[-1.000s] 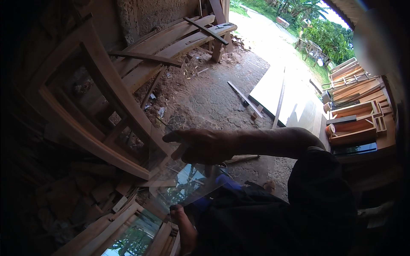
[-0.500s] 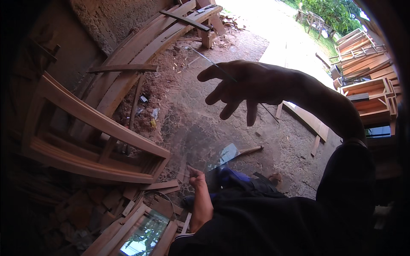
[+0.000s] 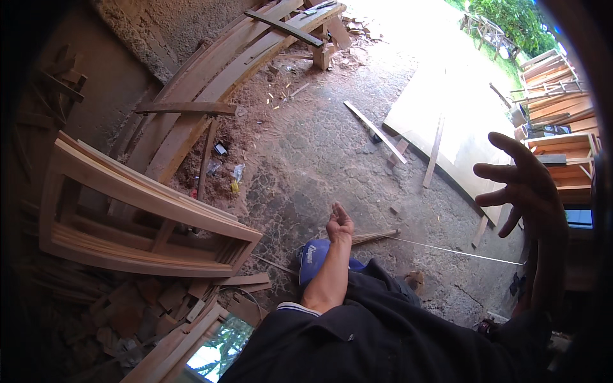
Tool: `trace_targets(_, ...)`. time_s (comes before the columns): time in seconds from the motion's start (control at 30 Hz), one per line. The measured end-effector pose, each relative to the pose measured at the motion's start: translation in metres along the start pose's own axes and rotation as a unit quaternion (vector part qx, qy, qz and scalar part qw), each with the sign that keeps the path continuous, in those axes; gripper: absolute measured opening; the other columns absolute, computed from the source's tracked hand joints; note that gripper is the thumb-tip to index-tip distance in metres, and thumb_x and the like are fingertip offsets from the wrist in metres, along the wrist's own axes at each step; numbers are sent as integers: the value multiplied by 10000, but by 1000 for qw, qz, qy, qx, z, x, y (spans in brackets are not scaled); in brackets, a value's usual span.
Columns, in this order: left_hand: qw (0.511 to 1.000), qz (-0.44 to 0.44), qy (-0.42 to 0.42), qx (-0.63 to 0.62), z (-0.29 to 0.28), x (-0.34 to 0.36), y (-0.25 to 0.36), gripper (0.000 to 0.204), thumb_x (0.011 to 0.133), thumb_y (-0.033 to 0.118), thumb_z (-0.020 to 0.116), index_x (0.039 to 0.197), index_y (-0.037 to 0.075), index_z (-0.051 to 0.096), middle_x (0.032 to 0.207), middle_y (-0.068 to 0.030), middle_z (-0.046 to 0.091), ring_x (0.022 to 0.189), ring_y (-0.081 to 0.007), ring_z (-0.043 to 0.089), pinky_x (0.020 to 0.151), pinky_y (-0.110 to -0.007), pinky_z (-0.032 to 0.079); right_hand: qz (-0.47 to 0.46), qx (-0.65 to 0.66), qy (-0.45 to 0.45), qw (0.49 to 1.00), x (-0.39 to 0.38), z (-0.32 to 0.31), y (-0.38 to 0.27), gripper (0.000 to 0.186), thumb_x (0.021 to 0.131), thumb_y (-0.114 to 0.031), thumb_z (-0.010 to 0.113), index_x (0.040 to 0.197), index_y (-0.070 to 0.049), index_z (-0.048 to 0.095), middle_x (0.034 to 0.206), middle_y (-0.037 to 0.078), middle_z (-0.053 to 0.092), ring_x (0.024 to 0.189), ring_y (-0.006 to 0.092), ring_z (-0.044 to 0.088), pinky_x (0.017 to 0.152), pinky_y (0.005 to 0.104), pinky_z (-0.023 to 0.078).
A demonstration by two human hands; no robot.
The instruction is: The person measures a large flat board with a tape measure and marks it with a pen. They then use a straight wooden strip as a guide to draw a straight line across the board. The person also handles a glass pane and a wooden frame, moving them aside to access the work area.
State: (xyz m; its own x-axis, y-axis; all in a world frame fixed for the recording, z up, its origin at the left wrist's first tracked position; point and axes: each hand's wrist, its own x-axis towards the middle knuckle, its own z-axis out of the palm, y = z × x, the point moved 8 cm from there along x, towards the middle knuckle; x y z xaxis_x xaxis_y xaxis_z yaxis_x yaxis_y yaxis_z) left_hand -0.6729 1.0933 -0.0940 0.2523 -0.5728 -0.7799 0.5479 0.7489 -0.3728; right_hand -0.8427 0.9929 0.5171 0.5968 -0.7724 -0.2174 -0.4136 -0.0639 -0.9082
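My left hand (image 3: 340, 225) is low in the middle, above the blue cloth (image 3: 313, 258) at my legs. Its thumb side points up and its fingers look bent. A thin pale line (image 3: 456, 249) runs from beside this hand toward my right forearm; it looks like the edge of a clear glass pane. The rest of the pane barely shows against the floor. My right hand (image 3: 527, 185) is raised at the right, dark in shadow, its fingers spread apart and apparently holding nothing.
Curved wooden frames (image 3: 153, 217) lean at the left. Long curved beams (image 3: 211, 96) lie behind them. Wood scraps (image 3: 140, 306) and a glazed frame (image 3: 217, 345) are at the lower left. A pale sheet (image 3: 440, 127) and narrow boards lie on the cracked floor; wooden furniture (image 3: 568, 147) stands far right.
My right hand has swung from the middle out to the right and come off the pane's edge line. My left hand has moved right and up; the bright reflection near it has gone.
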Motion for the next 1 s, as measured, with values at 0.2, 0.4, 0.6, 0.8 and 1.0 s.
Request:
trace_targets(0.2,992,-77,10,103,39,68,-67,403,1099,172,282,1426,-4,439,1301,-168,631,1144,-286,671,910,-384,628,-9,3,99,995,16,-33,21,748,840,11,560,1539,-23,295,1351,287,573,966,322,741,441,301,601)
trace_targets(0.4,972,-135,45,187,106,147,-138,391,1099,187,304,1377,-17,488,1267,-174,654,1114,-289,686,857,-376,646,25,49,201,978,76,-33,11,791,842,-36,592,1553,-24,246,1287,254,634,974,294,741,493,308,623)
trace_targets(0.6,945,-208,51,248,185,213,-205,372,1097,200,334,1298,-5,572,1159,-162,713,1033,-290,719,819,-372,656,67,71,292,951,129,-33,-16,800,847,-61,555,1564,-20,203,1333,260,604,1026,296,725,565,297,639)
trace_targets(0.8,916,-275,40,289,240,259,-294,351,1094,205,362,1247,3,605,1138,-159,722,994,-288,731,790,-367,662,61,97,384,916,166,-43,-24,795,855,-36,534,1565,-2,177,1338,290,587,1051,311,714,586,289,641)
trace_targets(1.0,896,-299,8,329,270,324,-382,324,1082,193,397,1230,-8,604,1115,-163,727,993,-273,732,788,-360,663,63,94,440,891,219,-75,-5,794,863,-43,543,1561,18,171,1327,301,589,1046,325,715,595,288,641)
